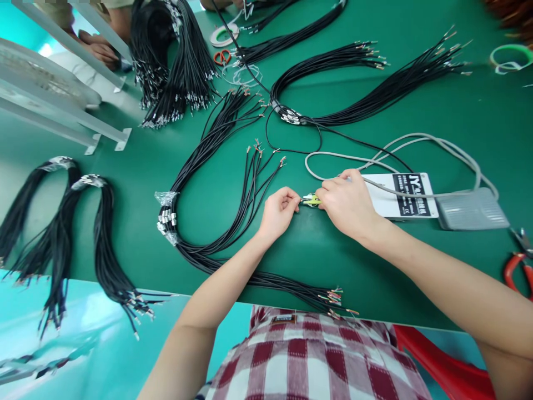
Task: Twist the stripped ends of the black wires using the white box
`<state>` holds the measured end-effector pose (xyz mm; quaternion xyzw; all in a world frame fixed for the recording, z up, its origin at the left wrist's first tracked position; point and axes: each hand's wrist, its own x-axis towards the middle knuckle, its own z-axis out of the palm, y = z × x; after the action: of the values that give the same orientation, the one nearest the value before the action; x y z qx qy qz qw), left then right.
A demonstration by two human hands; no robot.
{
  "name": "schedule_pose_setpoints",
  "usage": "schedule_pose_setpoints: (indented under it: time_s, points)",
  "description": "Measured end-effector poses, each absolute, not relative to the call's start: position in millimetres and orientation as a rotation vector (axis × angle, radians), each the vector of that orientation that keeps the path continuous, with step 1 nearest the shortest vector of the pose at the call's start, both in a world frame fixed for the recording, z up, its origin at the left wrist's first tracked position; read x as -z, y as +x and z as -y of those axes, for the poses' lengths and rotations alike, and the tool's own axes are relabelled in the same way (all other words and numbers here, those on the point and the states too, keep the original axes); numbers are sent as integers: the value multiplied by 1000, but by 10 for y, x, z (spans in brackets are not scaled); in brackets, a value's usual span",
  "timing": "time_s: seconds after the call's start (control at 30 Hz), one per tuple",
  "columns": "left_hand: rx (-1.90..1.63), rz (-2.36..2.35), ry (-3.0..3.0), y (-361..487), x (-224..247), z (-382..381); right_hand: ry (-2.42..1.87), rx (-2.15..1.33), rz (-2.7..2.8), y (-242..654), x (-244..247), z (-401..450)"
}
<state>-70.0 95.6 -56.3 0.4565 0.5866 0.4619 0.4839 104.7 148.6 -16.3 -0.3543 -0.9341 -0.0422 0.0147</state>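
- The left hand [280, 211] is over the desk [458, 116], inward from its near edge; its fingers are narrow, thumb and forefinger together, and what lies between them is too small to tell.
- The right hand [347, 203] is just beside it, fingers closed around a small yellow-green piece [311, 200].
- This piece sticks out toward the left hand's fingertips, between the two hands and nearer the desk's near edge than its far edge.
- A bundle of black cables [189, 164] curves left of the hands; one end passes under the left forearm to the near edge, bare wire tips showing.
- A white box [410, 206] with a black label lies beyond the right wrist, a grey foot pedal [472, 210] beside it and a grey cord [425, 134] looping past both.
- Red-handled pliers [510, 272] lie toward the right, close to the near edge.
- Two black bundles [104, 216] hang over the near edge at left.
- Another curved bundle [366, 114] lies farther in, and red-handled scissors [222, 56] lie toward the far edge.
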Motion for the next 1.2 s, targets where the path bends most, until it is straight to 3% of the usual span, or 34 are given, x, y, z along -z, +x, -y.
schedule_pose_setpoints:
  time_s: [0.17, 0.53, 0.73, 1.0, 1.2]
  points:
    - [-1110, -1483, 1205, -667, 579, -962, -1110, 16, 2854, 1051, 159, -1467]
    - [-1064, -1538, 1307, -672, 609, -961, -1175, 196, 2877, 1024, 114, -1387]
    - [-1013, -1586, 1397, -686, 595, -943, -1143, 93, 2571, 1510, -22, -1021]
    - [-999, -1582, 1400, -698, 637, -941, -1293, -3, 2183, 1923, 319, -553]
    - [-994, -1634, 1438, -759, 620, -919, -1294, 203, 2148, 1856, 500, -631]
